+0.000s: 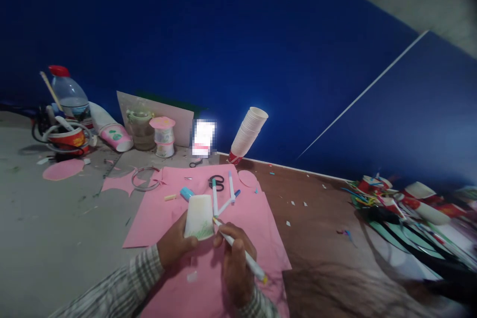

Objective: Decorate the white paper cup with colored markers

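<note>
My left hand [175, 243] grips a white paper cup [200, 213] that stands upside down in the air or on the pink paper; I cannot tell which. Green grass-like strokes mark the cup's lower part. In my right hand [238, 258] is a white marker [244, 253] with a yellow end, its tip close to the cup's right side. Beneath both hands lies pink paper [149, 231]. Just beyond the cup are black-handled scissors [216, 183], a blue cylinder-shaped piece [187, 194] and several more markers [231, 186].
A tilted stack of paper cups [249, 131] leans on the blue wall [238, 49]. At the left stand a bottle [72, 97], a red cup of tools [67, 138] and a decorated cup tower [164, 136]. A roll of tape or ring [145, 179] lies near. Craft clutter [417, 208] covers the right.
</note>
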The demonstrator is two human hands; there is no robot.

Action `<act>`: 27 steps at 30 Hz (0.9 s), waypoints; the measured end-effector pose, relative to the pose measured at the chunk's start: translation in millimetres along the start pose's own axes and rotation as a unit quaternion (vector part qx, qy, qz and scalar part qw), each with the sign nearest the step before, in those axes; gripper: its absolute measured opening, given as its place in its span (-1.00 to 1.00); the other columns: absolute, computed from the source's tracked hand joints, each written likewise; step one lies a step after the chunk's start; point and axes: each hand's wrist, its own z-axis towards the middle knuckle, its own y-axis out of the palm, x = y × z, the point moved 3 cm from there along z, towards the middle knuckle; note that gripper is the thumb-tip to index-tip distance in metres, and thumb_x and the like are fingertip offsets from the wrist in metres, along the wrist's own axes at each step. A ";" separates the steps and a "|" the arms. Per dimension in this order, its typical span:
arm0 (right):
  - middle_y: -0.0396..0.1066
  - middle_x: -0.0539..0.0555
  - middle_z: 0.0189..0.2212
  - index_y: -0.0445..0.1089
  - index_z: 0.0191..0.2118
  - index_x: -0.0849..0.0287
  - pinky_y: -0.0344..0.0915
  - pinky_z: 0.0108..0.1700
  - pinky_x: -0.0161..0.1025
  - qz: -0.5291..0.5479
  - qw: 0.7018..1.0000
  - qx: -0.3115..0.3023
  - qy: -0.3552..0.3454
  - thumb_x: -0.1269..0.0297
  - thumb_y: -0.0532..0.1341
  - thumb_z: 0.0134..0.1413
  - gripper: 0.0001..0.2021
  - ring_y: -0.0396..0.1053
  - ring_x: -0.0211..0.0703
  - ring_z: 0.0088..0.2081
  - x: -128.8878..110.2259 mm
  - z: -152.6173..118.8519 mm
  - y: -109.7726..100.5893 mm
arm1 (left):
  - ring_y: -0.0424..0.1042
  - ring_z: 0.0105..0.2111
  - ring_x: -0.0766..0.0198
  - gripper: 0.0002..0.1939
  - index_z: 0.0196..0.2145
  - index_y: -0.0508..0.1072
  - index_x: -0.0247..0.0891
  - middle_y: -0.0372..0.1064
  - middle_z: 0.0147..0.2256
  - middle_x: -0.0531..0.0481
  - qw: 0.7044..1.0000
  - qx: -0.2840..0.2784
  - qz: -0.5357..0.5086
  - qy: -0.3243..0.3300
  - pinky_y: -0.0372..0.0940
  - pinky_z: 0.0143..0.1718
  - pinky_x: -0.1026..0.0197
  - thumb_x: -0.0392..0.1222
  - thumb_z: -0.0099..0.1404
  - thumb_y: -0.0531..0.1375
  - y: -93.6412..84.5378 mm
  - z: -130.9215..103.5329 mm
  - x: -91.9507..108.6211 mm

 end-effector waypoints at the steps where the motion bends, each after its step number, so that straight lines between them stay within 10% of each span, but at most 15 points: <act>1: 0.33 0.03 -0.57 0.26 -0.11 -0.32 0.34 -0.24 0.23 0.038 0.997 0.061 -0.002 0.27 -0.24 0.15 -0.57 0.42 0.21 -0.43 -3.1 3.5 -3.1 | 0.34 -0.42 -0.06 -0.43 -0.22 0.33 -0.33 0.42 -0.43 -0.17 1.000 0.006 0.005 0.004 0.23 -0.41 -0.04 0.07 -0.16 0.24 -0.2 0.1 0.5; 27: 0.38 -0.03 -0.61 0.39 -0.29 0.09 0.39 -0.35 -0.06 0.234 0.964 0.118 0.051 0.21 0.08 0.08 -0.83 0.39 -0.02 -0.54 1.8 36.6 15.4 | 0.31 -0.39 -0.02 -0.49 -0.24 0.31 -0.31 0.37 -0.39 -0.11 0.988 0.140 0.067 0.002 0.24 -0.43 0.01 -0.14 -0.20 0.31 -14.7 -0.5 -4.9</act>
